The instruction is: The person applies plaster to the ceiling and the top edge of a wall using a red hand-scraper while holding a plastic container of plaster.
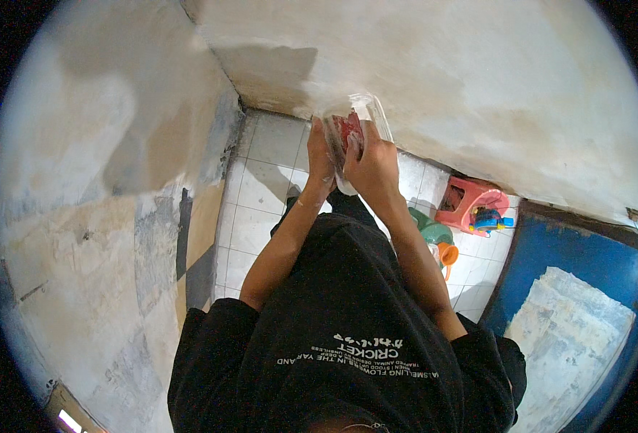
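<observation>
Close to the wall ahead, my right hand (374, 164) is closed around a red scraper (346, 130) smeared with white paste. My left hand (320, 160) grips the side of a translucent plastic container (345, 182), which shows between my hands and is partly hidden by them. White paste streaks (362, 107) show at its far end, beside the wall (434, 94). My fingertips are partly covered, and whether the scraper touches the container cannot be made out.
A patchy, plastered wall (80, 238) stands at my left, meeting the front wall in a corner. White floor tiles (261, 180) lie below. To the right are a pink plastic stool (457, 203), a green container (433, 229), an orange cup (447, 254) and a blue panel (543, 252).
</observation>
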Tool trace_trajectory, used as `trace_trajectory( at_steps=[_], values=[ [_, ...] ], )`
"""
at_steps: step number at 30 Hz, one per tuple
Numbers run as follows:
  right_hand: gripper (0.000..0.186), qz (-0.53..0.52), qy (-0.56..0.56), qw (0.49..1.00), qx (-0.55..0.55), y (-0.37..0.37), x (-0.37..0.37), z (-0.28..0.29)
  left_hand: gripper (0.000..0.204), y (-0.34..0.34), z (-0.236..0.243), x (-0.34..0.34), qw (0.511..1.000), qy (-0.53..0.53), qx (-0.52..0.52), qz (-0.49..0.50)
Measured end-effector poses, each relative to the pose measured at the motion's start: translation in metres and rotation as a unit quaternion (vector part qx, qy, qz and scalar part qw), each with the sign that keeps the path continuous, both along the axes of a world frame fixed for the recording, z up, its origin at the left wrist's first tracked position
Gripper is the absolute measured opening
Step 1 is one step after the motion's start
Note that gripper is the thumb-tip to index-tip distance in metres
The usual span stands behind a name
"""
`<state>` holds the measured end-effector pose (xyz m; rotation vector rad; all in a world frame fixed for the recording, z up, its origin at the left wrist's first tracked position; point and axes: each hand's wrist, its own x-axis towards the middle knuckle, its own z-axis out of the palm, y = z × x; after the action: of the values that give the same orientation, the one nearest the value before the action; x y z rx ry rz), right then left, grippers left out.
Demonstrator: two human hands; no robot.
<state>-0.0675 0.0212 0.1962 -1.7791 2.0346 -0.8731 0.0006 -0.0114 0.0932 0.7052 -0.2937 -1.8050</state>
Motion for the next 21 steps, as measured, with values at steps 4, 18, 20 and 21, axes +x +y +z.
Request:
trace_trajectory(
  at_steps=[4,18,20,21],
  values=[
    [0.022,-0.023,-0.063,0.998,0.002,-0.002,-0.008,0.015,0.053,0.001,0.003,0.005,0.999,-0.017,0.019,-0.03],
    [0.013,-0.025,0.013,1.0,0.011,0.004,-0.05,0.013,0.062,0.0,0.013,0.002,0.999,-0.018,-0.025,-0.032],
    [0.012,-0.029,-0.008,0.999,0.013,0.006,-0.047,0.008,0.062,0.0,0.012,0.001,0.996,-0.061,-0.055,-0.029],
    [0.012,-0.025,-0.016,1.0,0.008,0.006,-0.044,0.006,0.061,0.001,0.011,0.001,0.995,-0.075,-0.058,-0.027]
  ],
)
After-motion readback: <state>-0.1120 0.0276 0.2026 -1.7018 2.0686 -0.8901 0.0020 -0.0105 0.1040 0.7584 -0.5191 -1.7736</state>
